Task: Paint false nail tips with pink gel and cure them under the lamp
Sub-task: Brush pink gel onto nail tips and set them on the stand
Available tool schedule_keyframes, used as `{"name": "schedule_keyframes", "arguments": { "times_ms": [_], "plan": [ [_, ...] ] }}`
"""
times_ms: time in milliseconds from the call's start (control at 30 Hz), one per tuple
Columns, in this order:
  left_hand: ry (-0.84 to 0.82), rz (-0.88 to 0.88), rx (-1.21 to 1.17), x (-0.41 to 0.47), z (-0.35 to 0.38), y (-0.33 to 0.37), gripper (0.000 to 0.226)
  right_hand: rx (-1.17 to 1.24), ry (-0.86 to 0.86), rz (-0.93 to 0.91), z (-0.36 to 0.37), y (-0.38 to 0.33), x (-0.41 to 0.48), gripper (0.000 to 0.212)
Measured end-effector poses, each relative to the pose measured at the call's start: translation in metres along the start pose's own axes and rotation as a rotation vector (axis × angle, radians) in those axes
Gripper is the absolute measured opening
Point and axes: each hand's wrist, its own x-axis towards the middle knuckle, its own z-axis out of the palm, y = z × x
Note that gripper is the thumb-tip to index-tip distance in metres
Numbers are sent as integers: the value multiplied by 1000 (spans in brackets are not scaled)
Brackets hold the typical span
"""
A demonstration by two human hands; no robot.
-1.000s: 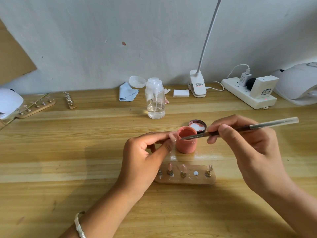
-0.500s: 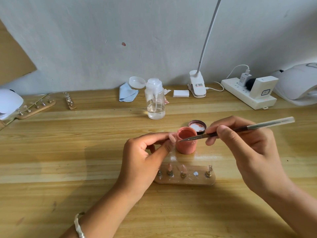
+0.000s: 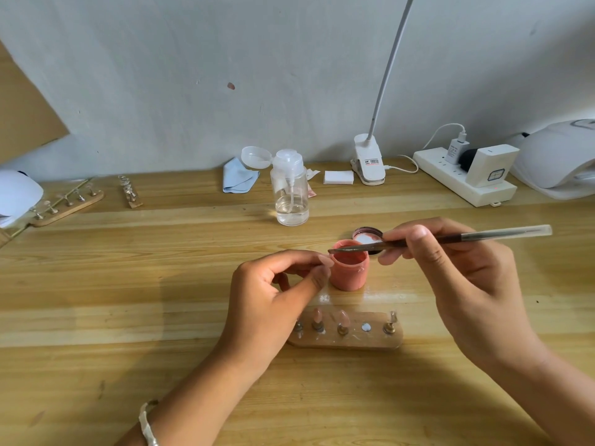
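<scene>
An open pink gel jar (image 3: 349, 275) stands mid-table, with its lid (image 3: 367, 235) lying just behind it. My right hand (image 3: 467, 284) pinches a thin brush (image 3: 483, 235) whose tip lies across the jar's mouth, near the left rim. My left hand (image 3: 273, 297) grips the jar's left side with thumb and index fingertip, the other fingers curled. In front of the jar a wooden holder (image 3: 370, 341) carries small stands. Two of them bear pink nail tips (image 3: 318, 317), and one slot is bare. A white curing lamp (image 3: 557, 156) sits at the far right.
A clear pump bottle (image 3: 291, 194), a blue cloth (image 3: 238, 180) and a white pad (image 3: 338, 177) stand behind. A clip lamp (image 3: 368, 165) and a power strip (image 3: 463, 185) line the wall. Two more nail holders (image 3: 67, 204) and another white device (image 3: 16, 194) lie at the left.
The brush tip has slid a little left and up across the jar's mouth, with my right hand. My left hand has stayed in place.
</scene>
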Motion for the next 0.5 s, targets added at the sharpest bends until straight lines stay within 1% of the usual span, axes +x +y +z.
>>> {"name": "schedule_keyframes", "arguments": {
  "times_ms": [133,500],
  "plan": [
    [-3,-26,-20,0,0,-1,11,-6,50,0,-2,3,-1,25],
    [-5,-18,-8,0,0,1,16,35,119,35,-3,9,0,27]
  ]
}}
